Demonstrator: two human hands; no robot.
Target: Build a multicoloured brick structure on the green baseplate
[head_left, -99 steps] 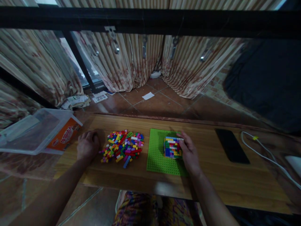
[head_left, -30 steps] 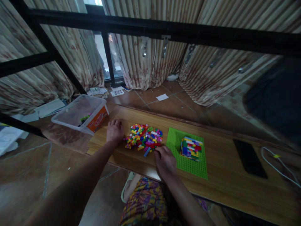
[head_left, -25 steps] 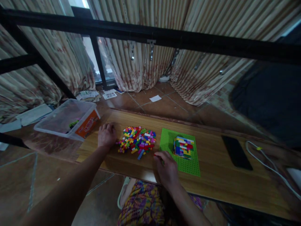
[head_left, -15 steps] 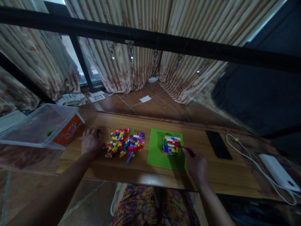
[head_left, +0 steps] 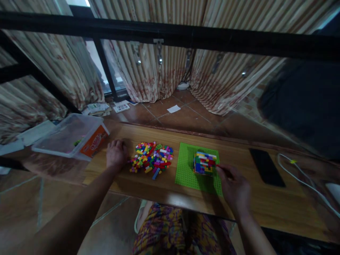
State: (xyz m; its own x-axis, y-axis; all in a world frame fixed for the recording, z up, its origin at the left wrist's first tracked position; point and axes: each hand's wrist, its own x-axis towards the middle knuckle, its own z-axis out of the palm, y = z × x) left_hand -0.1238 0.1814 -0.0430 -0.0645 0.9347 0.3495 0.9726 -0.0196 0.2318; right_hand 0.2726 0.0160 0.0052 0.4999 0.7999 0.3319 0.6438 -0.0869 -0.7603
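My left hand (head_left: 116,154) rests on the wooden board, fingers loosely bent and apart, with nothing seen in it. Just to its right lies a loose heap of colourful toy bricks (head_left: 152,158). A green baseplate (head_left: 184,170) carries a block-shaped build of many-coloured bricks (head_left: 204,163). At the right side of this build, my right hand (head_left: 235,187) pinches a small red brick (head_left: 218,165) between thumb and fingers. The brick is close to the build; whether they touch I cannot tell.
A clear plastic box (head_left: 66,136) with an orange label stands at the left end of the wooden board (head_left: 164,198). On the right lie a black phone-like slab (head_left: 267,167) and a white cable (head_left: 305,182). A dark rail (head_left: 172,33) crosses beyond the board.
The whole view has shifted, so the things appear farther right. My right hand stays at the build's right side with the red brick; my left hand stays beside the heap.
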